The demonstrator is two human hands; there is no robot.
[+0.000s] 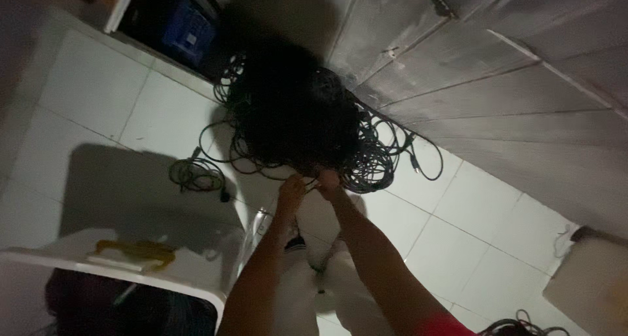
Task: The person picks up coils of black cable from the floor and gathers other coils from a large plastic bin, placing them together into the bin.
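Observation:
A large tangled heap of black cables (294,114) lies on the white tiled floor against a wooden plank wall. My left hand (292,191) and my right hand (328,179) reach down side by side to the near edge of the heap. Both have their fingers closed on strands of cable there. My forearms stretch up from the bottom of the view. The dim light hides which strands each hand grips.
A small separate coil of cable (195,174) lies left of the heap. A white plastic chair (131,264) with a yellowish object on it stands at the lower left. A blue crate (188,32) sits in a dark opening. Another cable bundle (517,324) shows at the bottom right.

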